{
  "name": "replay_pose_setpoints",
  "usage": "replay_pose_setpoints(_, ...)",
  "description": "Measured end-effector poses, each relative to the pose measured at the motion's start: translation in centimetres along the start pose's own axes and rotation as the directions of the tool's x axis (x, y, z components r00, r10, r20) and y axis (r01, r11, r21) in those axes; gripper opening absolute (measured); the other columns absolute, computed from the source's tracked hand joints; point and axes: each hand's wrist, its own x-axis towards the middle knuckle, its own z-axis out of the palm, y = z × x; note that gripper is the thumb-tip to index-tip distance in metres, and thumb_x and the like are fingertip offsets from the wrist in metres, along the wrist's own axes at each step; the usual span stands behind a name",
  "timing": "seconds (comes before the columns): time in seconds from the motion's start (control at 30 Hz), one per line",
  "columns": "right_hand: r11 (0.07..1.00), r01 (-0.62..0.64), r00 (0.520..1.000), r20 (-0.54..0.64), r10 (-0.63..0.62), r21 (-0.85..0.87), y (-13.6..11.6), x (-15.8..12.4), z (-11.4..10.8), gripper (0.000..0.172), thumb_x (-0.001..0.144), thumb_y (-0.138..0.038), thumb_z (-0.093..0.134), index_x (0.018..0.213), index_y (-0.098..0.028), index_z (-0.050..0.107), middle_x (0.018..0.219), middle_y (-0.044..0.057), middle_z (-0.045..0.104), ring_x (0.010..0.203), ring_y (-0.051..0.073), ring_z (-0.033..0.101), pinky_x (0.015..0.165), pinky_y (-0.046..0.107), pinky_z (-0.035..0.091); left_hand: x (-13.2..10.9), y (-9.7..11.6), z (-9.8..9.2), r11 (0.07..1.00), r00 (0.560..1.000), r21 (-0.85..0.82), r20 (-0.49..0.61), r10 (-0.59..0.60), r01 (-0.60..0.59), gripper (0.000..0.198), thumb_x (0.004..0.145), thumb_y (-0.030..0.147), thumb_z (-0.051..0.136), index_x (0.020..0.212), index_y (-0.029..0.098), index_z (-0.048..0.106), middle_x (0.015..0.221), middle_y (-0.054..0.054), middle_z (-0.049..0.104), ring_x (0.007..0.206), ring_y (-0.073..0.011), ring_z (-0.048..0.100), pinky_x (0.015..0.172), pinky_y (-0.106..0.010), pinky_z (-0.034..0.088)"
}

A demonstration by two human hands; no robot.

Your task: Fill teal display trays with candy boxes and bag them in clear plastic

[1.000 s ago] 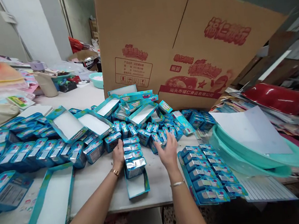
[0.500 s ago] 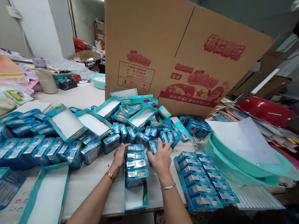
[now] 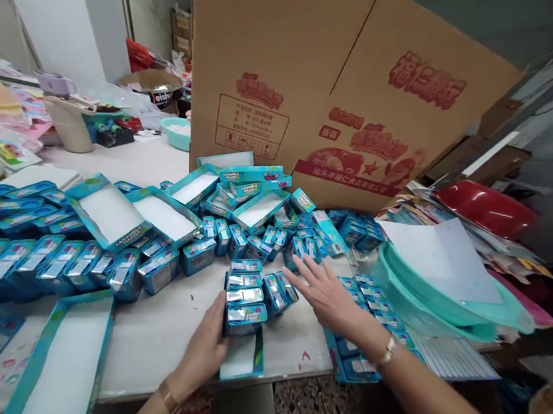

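A narrow teal display tray point(image 3: 245, 362) lies at the table's front edge, with several small blue candy boxes point(image 3: 243, 296) stacked in its far end. My left hand point(image 3: 204, 350) presses against the tray's left side, fingers curled on the nearest box. My right hand point(image 3: 325, 295) hovers flat with fingers spread, just right of two loose boxes point(image 3: 279, 290) lying beside the tray. Under my right wrist sits a filled tray point(image 3: 366, 320) of the same boxes.
Many more blue boxes point(image 3: 56, 261) and empty open trays point(image 3: 111, 214) cover the table's left and middle. A big empty tray point(image 3: 47, 389) lies front left. A large cardboard carton point(image 3: 342, 85) stands behind. Teal basins point(image 3: 439, 301) with white paper sit to the right.
My left hand slid back to the tray's near left side. My right hand drew two boxes beside the tray, then opened and shifted right. The view tilted.
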Motion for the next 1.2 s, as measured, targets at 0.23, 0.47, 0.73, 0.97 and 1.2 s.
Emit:
replay_pose_setpoints(0.23, 0.852, 0.523, 0.852, 0.028, -0.522, -0.034, 1.9, 4.5, 3.3, 0.076, 0.091, 0.000, 0.040, 0.158, -0.021, 0.011, 0.164, 0.009, 0.023, 0.152, 0.023, 0.015, 0.119, 0.053, 0.025, 1.7, -0.5, -0.9, 0.998, 0.999, -0.050, 0.037, -0.031, 0.033, 0.072, 0.088, 0.026, 0.059, 0.154, 0.023, 0.030, 0.160, -0.010, 0.034, 0.147, -0.0306, 0.031, 0.122, -0.051, 0.025)
replay_pose_setpoints(0.47, 0.925, 0.379, 0.925, -0.003, -0.379, -0.006, 2.4, 1.8, 4.7, 0.071, 0.077, -0.032, 0.075, 0.138, -0.007, 0.047, 0.152, 0.024, 0.039, 0.144, 0.040, 0.029, 0.117, 0.057, 0.027, -2.7, 1.4, 1.0, 0.934, 0.931, -0.170, -0.136, -0.338, 0.314, 0.075, 0.089, 0.036, 0.057, 0.154, 0.016, 0.024, 0.160, -0.016, 0.030, 0.147, -0.0322, 0.029, 0.121, -0.054, 0.024)
replay_pose_setpoints(0.73, 0.990, 0.059, 0.998, -0.029, -0.055, 0.127, -0.7, -1.9, 3.4, 0.064, 0.083, -0.035, 0.067, 0.137, -0.010, 0.044, 0.111, 0.016, 0.062, 0.099, 0.031, 0.062, 0.082, 0.044, 0.056, -5.1, 2.1, 1.1, 0.988, 0.987, -0.071, -0.070, -0.141, 0.136, 0.081, 0.084, 0.018, 0.057, 0.156, 0.021, 0.019, 0.162, -0.013, 0.024, 0.150, -0.0308, 0.022, 0.123, -0.053, 0.021)
replay_pose_setpoints(0.97, 0.935, 0.042, 0.932, -0.352, 0.091, 0.352, -4.7, -6.5, -1.5, 0.072, 0.080, -0.048, 0.071, 0.138, -0.017, 0.041, 0.125, 0.016, 0.060, 0.115, 0.032, 0.060, 0.090, 0.044, 0.055, -5.5, 1.8, 0.9, 0.989, 0.992, -0.109, -0.059, -0.108, 0.101, 0.086, 0.088, 0.024, 0.059, 0.158, 0.024, 0.009, 0.163, -0.013, 0.022, 0.150, -0.0311, 0.023, 0.122, -0.055, 0.023)
replay_pose_setpoints(1.2, 0.913, 0.164, 0.963, -0.262, -0.066, 0.374, -10.4, -1.4, -0.3, 0.074, 0.075, -0.046, 0.077, 0.133, -0.016, 0.043, 0.114, 0.014, 0.062, 0.101, 0.031, 0.058, 0.088, 0.050, 0.053, -6.2, 1.3, 1.1, 0.990, 0.998, -0.139, -0.041, -0.042, 0.036, 0.090, 0.092, 0.021, 0.050, 0.157, 0.027, -0.012, 0.167, -0.011, 0.005, 0.152, -0.0302, 0.013, 0.122, -0.057, 0.020)
